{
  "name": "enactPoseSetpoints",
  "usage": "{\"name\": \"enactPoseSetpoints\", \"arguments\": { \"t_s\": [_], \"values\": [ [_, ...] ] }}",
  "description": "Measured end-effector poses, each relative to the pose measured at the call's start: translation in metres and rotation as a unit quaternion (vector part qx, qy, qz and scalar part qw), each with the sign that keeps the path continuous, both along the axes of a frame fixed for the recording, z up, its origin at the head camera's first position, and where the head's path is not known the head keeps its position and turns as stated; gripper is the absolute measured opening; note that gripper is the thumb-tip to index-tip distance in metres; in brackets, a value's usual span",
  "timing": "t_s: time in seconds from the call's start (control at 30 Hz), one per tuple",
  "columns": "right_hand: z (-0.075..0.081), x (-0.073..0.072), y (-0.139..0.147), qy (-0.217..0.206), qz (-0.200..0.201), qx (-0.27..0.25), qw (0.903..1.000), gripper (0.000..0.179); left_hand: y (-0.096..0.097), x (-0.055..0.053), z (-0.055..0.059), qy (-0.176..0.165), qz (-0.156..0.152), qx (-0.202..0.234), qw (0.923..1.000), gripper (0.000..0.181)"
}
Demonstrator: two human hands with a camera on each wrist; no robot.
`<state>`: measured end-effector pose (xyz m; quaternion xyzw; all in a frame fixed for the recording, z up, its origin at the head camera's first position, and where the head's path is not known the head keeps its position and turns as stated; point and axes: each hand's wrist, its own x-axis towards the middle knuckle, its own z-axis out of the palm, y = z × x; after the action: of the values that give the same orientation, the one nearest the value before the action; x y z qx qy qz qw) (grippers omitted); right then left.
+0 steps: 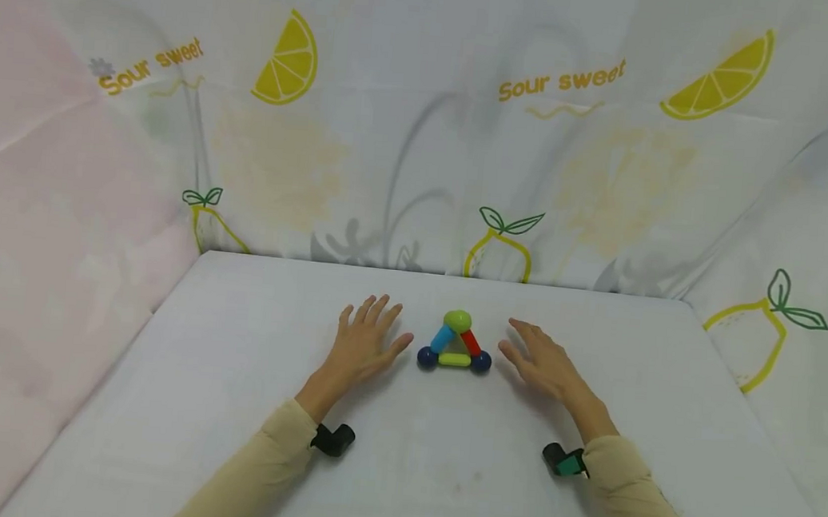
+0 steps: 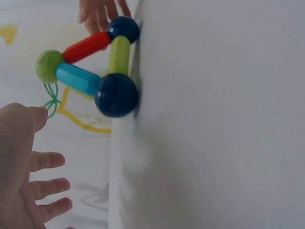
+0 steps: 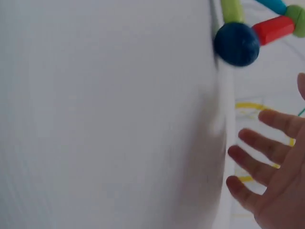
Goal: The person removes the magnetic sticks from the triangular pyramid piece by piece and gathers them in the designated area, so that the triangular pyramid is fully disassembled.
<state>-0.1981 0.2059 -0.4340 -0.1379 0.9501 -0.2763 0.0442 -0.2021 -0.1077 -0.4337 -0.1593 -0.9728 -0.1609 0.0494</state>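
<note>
A triangle of toy rods and balls stands upright on the white table. Its top is a green ball (image 1: 458, 320); two dark blue balls (image 2: 116, 95) form the lower corners. A light blue rod (image 1: 443, 339) makes the left side, a red rod (image 1: 470, 342) the right, and a yellow-green rod (image 1: 454, 359) the base. To its left my left hand (image 1: 365, 343) is spread, fingers extended, touching nothing. On the other side my right hand (image 1: 544, 362) hovers with relaxed fingers, apart from the triangle. Both palms face inward in the wrist views.
The white table (image 1: 435, 468) ends at a back edge against a hanging cloth (image 1: 392, 153) printed with lemons. More cloth hangs at the left and right sides. A black wrist device (image 1: 333, 440) is on the left wrist, another device (image 1: 564, 460) on the right.
</note>
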Motion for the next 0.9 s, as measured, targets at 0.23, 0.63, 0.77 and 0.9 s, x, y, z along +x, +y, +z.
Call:
{"name": "enactPoseSetpoints", "arguments": {
  "t_s": [0.23,0.63,0.77,0.9],
  "values": [
    [-0.003,0.013,-0.025,-0.002,0.023,-0.184,0.9827,0.046,0.034,0.006,0.008,0.027,-0.074,0.166,0.9829,0.045],
    [-0.012,0.008,-0.067,0.184,0.07,-0.177,0.9644,0.028,0.068,0.0,0.01,0.028,-0.14,0.223,0.9644,0.041],
    [-0.015,0.007,-0.069,0.217,0.082,-0.17,0.9578,0.027,0.066,0.0,0.01,0.039,-0.16,0.259,0.9516,0.037],
    [-0.011,0.006,-0.069,0.224,0.093,-0.162,0.9566,0.027,0.063,-0.002,0.01,0.054,-0.165,0.27,0.9471,0.036]
  ]
}}
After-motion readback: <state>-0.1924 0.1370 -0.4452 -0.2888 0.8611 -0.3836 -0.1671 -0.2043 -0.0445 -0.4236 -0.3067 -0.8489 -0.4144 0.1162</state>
